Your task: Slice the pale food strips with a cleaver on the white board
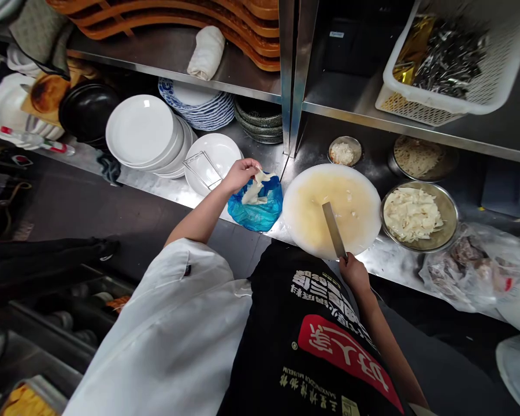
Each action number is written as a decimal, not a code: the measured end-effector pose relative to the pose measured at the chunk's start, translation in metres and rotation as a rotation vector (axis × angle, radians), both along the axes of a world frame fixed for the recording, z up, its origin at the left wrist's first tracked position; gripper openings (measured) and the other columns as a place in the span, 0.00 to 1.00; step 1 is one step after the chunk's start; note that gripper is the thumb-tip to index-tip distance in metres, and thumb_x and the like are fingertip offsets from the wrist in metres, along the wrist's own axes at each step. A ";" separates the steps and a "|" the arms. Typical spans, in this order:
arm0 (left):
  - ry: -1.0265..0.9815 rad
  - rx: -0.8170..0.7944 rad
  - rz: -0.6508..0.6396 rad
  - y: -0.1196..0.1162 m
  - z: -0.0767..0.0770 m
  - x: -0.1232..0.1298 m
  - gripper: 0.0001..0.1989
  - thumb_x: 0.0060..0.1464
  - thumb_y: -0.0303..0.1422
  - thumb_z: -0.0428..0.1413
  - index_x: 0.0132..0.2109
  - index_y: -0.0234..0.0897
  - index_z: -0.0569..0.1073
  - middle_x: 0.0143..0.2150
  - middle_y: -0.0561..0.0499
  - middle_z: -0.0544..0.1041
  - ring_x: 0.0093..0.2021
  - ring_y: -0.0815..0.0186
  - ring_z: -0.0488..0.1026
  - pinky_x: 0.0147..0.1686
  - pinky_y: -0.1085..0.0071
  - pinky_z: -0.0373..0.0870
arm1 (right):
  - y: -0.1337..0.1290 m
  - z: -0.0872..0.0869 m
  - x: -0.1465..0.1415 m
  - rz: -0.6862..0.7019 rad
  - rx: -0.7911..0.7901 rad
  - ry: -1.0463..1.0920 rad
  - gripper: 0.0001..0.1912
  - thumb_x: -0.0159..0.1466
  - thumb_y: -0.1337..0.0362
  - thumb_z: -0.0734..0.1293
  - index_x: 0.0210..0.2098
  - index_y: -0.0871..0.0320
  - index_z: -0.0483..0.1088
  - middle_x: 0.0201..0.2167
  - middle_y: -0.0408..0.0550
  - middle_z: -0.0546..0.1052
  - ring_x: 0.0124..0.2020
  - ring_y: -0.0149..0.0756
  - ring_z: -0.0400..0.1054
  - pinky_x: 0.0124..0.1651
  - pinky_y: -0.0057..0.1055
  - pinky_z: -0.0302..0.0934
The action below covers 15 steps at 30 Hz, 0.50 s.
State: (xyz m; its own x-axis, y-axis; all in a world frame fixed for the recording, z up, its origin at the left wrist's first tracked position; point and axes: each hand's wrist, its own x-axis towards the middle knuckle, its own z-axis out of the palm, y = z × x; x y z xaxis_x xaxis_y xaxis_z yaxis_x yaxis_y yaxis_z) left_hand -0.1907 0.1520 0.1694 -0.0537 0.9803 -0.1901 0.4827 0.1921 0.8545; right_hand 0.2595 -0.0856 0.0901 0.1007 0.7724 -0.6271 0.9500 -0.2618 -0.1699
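Observation:
My left hand (243, 173) is closed on a pale, thin, floppy piece of food (255, 188), whose exact kind I cannot make out. It hangs over an open blue plastic bag (257, 215) with more pale pieces inside. My right hand (354, 274) grips the handle of a cleaver (334, 230), seen nearly edge-on, its blade lying over the round white cutting board (303, 231). A few small scraps dot the board's yellowed middle. To the right of the board, a metal bowl (453, 222) holds a heap of pale sliced pieces (412, 214).
Stacked white plates (141, 130) and a plate with a wire rack (203, 169) stand left of the bag. Behind the board are a small bowl (345, 151) and a bowl of shreds (418, 156). A clear bag (472, 266) lies right. A shelf edge (416, 136) overhangs the counter.

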 end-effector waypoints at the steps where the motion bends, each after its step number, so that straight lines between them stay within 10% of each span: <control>1: -0.017 0.020 0.027 -0.002 0.005 0.008 0.07 0.56 0.28 0.56 0.40 0.32 0.77 0.30 0.51 0.76 0.31 0.68 0.76 0.33 0.72 0.74 | 0.000 0.000 0.000 -0.005 -0.006 0.004 0.16 0.72 0.59 0.57 0.47 0.59 0.72 0.35 0.56 0.79 0.36 0.42 0.73 0.34 0.31 0.50; 6: -0.119 0.087 0.045 -0.018 0.000 0.075 0.04 0.56 0.27 0.55 0.38 0.34 0.75 0.29 0.53 0.75 0.27 0.69 0.74 0.30 0.72 0.72 | 0.002 -0.002 0.004 -0.046 0.017 0.047 0.15 0.72 0.58 0.58 0.45 0.59 0.73 0.35 0.56 0.79 0.38 0.42 0.73 0.35 0.30 0.52; 15: -0.103 0.022 -0.102 -0.025 -0.098 0.300 0.03 0.54 0.25 0.55 0.35 0.36 0.73 0.33 0.51 0.78 0.34 0.64 0.76 0.37 0.68 0.73 | -0.007 0.025 0.026 -0.290 0.134 0.273 0.14 0.71 0.60 0.61 0.43 0.61 0.76 0.40 0.57 0.79 0.43 0.45 0.72 0.42 0.32 0.62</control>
